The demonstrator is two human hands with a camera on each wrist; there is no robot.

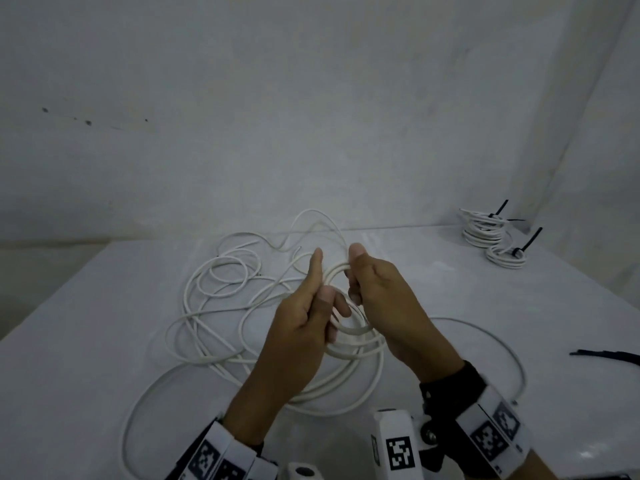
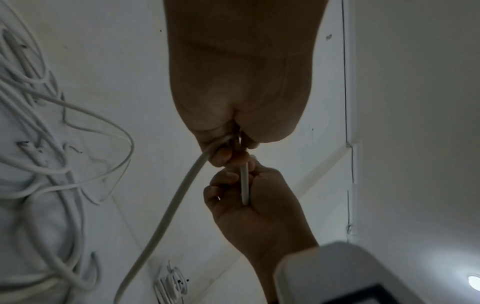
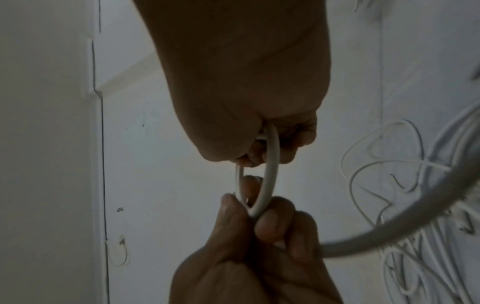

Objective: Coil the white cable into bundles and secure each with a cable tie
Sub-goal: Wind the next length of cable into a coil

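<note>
A long white cable (image 1: pixel 214 289) lies in loose tangled loops on the white table (image 1: pixel 104 323). Above its middle I hold a small coil (image 1: pixel 356 332) of it between both hands. My left hand (image 1: pixel 323 292) grips the coil's left side with curled fingers, thumb pointing up. My right hand (image 1: pixel 356 275) grips the coil's top right. In the left wrist view my left hand (image 2: pixel 228 148) pinches the cable (image 2: pixel 166 216), which trails down to the table. In the right wrist view my right hand (image 3: pixel 262 148) curls round a cable loop (image 3: pixel 270 174).
Two finished white bundles (image 1: pixel 485 230) (image 1: pixel 505 254) with black cable ties sit at the table's back right corner. Loose black cable ties (image 1: pixel 609 356) lie at the right edge. White walls close off the back and right side.
</note>
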